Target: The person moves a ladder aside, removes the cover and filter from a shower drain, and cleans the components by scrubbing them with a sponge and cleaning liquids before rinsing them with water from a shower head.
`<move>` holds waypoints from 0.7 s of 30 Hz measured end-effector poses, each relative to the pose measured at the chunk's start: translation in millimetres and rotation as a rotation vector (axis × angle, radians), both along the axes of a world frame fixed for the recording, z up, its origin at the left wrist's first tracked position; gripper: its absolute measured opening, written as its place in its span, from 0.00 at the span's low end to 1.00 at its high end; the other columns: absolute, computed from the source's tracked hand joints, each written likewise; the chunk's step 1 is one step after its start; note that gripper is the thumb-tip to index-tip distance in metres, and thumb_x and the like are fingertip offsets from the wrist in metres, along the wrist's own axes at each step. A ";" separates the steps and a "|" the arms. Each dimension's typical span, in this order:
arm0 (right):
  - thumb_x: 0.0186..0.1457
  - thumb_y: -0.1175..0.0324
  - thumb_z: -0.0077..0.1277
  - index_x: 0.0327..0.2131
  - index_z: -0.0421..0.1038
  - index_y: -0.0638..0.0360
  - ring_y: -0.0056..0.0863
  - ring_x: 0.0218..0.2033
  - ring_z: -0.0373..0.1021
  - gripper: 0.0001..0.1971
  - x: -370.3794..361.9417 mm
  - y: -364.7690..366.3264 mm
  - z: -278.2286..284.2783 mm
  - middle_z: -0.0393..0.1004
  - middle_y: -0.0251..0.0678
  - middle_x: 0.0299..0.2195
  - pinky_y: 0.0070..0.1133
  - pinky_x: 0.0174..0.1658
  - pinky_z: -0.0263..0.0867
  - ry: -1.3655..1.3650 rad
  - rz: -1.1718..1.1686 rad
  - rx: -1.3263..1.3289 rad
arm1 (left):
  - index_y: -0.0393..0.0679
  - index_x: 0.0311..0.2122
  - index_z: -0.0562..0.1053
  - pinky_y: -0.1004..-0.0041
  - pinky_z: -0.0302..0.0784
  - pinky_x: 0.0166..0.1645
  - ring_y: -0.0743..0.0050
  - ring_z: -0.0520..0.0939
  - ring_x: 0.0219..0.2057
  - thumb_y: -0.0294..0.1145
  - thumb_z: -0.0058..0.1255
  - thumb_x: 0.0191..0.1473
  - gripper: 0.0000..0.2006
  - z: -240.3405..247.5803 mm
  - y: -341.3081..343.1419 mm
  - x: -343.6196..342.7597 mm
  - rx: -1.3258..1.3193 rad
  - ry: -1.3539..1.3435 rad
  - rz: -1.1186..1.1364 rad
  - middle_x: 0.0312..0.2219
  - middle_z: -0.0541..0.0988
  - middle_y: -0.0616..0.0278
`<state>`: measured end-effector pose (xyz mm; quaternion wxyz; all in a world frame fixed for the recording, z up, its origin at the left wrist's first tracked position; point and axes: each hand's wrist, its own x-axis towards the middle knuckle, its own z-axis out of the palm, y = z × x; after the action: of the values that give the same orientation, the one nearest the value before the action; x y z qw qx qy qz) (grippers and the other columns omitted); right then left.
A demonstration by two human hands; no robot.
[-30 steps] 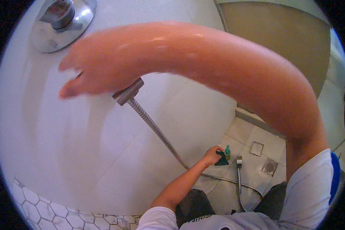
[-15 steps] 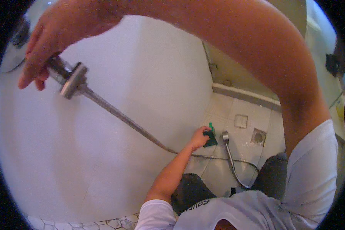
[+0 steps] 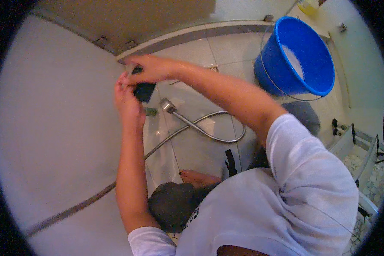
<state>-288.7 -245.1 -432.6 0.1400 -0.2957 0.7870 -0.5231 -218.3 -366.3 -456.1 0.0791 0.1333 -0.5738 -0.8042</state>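
A dark green scouring pad (image 3: pixel 144 91) is between my hands, near the wall at the far left of the shower floor. My left hand (image 3: pixel 130 100) comes up from below with its fingers closed on the pad's edge. From the right, my right hand (image 3: pixel 151 70) reaches over and has its fingers bent round the pad's upper part; motion smears the fingertips. A small green object (image 3: pixel 150 112), its kind unclear, shows beside my left wrist. Just right of it a silver shower head (image 3: pixel 168 105) lies on the tiles, joined to a looped metal hose (image 3: pixel 215 140).
A blue bucket (image 3: pixel 263 70) with whitish liquid and a wire handle stands at the far right. Beyond it is a yellow container (image 3: pixel 308 6). A raised sill (image 3: pixel 179 39) runs along the back. A metal frame (image 3: pixel 362 143) stands at the right. My bare foot (image 3: pixel 198 178) is on the tiles.
My right hand has let go of the metal shower fitting on the wall and come down to my left hand at the pad. The view has turned right, bringing in the blue bucket.
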 end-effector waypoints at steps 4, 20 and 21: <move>0.50 0.61 0.48 0.36 0.71 0.62 0.20 0.37 0.64 0.14 22.5 82.0 -110.7 0.71 0.36 0.35 0.20 0.40 0.61 -0.604 -0.307 -0.410 | 0.40 0.48 0.60 0.64 0.61 0.51 0.60 0.68 0.45 0.37 0.46 0.50 0.21 -90.4 79.4 -17.0 -0.839 0.107 -0.250 0.42 0.68 0.53; 0.52 0.66 0.40 0.40 0.64 0.70 0.42 0.48 0.58 0.16 26.8 107.1 -319.6 0.58 0.48 0.49 0.31 0.50 0.56 0.112 -0.640 0.562 | 0.43 0.59 0.44 0.47 0.34 0.58 0.45 0.38 0.60 0.49 0.38 0.51 0.34 -270.5 121.2 15.9 -1.644 -0.443 -0.275 0.59 0.39 0.47; 0.52 0.66 0.41 0.39 0.65 0.69 0.42 0.46 0.60 0.16 33.1 117.9 -319.9 0.59 0.47 0.48 0.30 0.48 0.58 0.323 -0.495 0.421 | 0.43 0.59 0.44 0.47 0.34 0.58 0.45 0.38 0.59 0.50 0.38 0.51 0.34 -268.3 120.2 14.1 -1.644 -0.449 -0.297 0.59 0.39 0.47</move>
<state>-255.6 -127.2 -752.5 -0.0593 -0.1397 0.9371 -0.3143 -204.2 -246.1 -724.4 -0.0708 0.1131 -0.9869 -0.0905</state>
